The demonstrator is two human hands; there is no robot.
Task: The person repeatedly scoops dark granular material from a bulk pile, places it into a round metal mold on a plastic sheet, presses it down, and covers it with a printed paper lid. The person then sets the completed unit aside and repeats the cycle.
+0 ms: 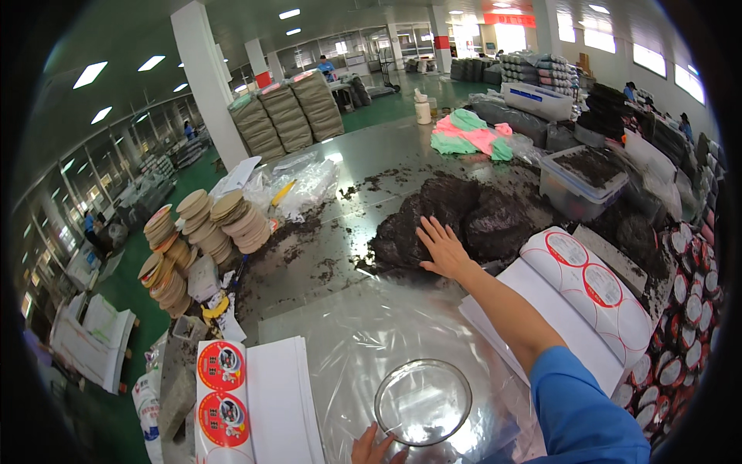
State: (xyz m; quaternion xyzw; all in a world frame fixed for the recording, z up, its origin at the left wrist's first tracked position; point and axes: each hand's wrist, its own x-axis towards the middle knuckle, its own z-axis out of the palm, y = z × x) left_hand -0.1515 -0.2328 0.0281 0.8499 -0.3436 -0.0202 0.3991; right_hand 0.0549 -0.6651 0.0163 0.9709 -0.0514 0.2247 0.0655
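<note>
My right hand (446,249) lies spread, palm down, on a heap of dark, flaky material (493,226) that looks like dried seaweed. Its fingers are apart and grip nothing visible. At the bottom edge my left hand (377,445) is partly cut off; its fingers are apart, with the tips at the rim of a thin round ring (470,400). The ring lies flat on clear plastic film (348,325) spread over the metal table. Through the ring only the shiny film shows. A sheet of round red-and-white labels (222,400) lies left of the film.
More label sheets (585,272) curl beside my right forearm. A lidless plastic tub (579,197) holds dark flakes. Stacks of round discs (240,223) stand at left, near crumpled plastic bags (307,180). Pink and green cloths (469,133) lie at the back. Many round packs (684,325) crowd the right.
</note>
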